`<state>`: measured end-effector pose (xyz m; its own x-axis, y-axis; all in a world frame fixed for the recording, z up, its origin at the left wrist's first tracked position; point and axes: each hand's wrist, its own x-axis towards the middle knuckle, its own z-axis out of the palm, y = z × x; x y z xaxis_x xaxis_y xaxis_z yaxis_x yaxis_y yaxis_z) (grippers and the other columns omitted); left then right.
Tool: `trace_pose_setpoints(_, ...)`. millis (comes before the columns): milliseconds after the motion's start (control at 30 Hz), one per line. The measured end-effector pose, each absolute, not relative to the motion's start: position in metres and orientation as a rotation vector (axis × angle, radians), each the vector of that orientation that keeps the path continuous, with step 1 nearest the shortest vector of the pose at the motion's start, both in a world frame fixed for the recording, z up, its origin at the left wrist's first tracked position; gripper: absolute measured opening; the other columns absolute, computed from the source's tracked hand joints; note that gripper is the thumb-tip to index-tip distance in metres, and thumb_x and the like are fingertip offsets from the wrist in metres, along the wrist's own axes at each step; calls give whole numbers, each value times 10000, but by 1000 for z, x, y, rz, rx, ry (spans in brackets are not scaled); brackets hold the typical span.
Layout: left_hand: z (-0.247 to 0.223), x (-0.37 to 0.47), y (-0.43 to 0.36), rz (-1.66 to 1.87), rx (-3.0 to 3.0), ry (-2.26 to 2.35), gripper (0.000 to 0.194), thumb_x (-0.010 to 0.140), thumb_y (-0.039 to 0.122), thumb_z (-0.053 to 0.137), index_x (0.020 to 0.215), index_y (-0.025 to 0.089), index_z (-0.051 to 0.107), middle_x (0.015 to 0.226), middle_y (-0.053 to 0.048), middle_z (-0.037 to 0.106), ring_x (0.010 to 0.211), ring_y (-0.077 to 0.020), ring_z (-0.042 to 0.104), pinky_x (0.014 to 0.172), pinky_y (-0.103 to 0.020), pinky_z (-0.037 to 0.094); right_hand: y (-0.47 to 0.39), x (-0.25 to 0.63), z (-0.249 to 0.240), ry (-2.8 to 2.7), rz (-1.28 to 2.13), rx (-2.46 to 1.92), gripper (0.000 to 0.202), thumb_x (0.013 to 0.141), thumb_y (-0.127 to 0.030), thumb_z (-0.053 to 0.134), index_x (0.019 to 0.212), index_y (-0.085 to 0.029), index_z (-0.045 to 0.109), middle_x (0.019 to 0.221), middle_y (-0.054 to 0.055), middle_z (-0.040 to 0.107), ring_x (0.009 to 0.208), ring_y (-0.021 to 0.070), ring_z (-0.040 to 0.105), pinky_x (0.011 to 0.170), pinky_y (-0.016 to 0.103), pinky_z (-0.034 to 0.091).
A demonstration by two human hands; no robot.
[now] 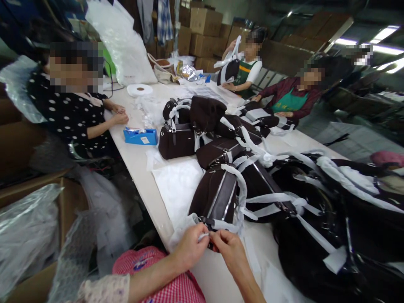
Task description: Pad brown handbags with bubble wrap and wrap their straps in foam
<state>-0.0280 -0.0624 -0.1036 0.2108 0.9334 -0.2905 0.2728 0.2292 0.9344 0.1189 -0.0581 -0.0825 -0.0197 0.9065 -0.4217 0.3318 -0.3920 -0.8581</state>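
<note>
Right in front of me a dark brown handbag (211,189) lies on the table, its handle wrapped in white tissue paper (241,185). My left hand (193,247) is closed in a pinch at the bag's near end, with a bit of white wrapping between thumb and finger. Close beside it, my right hand (229,248) also pinches at the same spot, near the handle's metal fitting. What sits between the right fingertips is too small to make out. White sheets (176,185) lie under and left of the bag.
More wrapped dark handbags (178,139) are heaped across the long table (142,176). A blue tape dispenser (140,136) and a white roll (139,90) stand left. Co-workers sit at the left and far sides. An open carton (63,210) with plastic wrap is at lower left.
</note>
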Motion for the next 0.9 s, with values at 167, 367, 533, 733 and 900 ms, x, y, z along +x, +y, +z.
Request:
trace_pose_setpoints(167, -99, -29, -62, 726, 1225, 1203, 70, 746, 232, 511, 785, 186, 547, 743, 1, 587, 729, -167, 537, 680, -276, 389, -64, 116, -87, -1256, 1364, -1754, 428, 756, -554, 588, 505, -212, 532, 502, -22, 498, 555, 161, 448, 569, 292, 325)
trace_pose_setpoints(367, -86, -21, -55, 629, 806, 1331, 147, 783, 256, 471, 646, 201, 476, 512, 74, 411, 470, -94, 326, 504, -245, 247, -66, 118, -81, -1222, 1389, -1717, 426, 757, -555, 597, 525, -198, 589, 528, 3, 578, 573, 172, 489, 606, 301, 343)
trace_pose_setpoints(533, -64, -15, -48, 472, 652, 1423, 100, 706, 151, 442, 624, 208, 440, 446, 88, 375, 379, -75, 222, 441, -245, 142, -72, 122, -83, -1143, 1532, -1654, 363, 701, -515, 649, 584, -172, 682, 570, 26, 668, 512, 139, 463, 539, 276, 335)
trace_pose_setpoints(733, -48, -15, -40, 355, 622, 1543, 164, 686, 78, 456, 601, 212, 413, 417, 90, 341, 363, -71, 228, 430, -252, 112, -76, 110, -94, -970, 1602, -1621, 337, 638, -503, 669, 587, -176, 608, 571, 45, 698, 380, 88, 397, 411, 235, 260)
trace_pose_setpoints(900, -38, -22, -30, 231, 763, 1635, 193, 673, 56, 501, 557, 201, 446, 381, 77, 352, 343, -79, 255, 411, -251, 124, -76, 95, -101, -859, 1637, -1557, 377, 595, -516, 713, 572, -196, 514, 556, 47, 703, 299, 59, 372, 342, 200, 224)
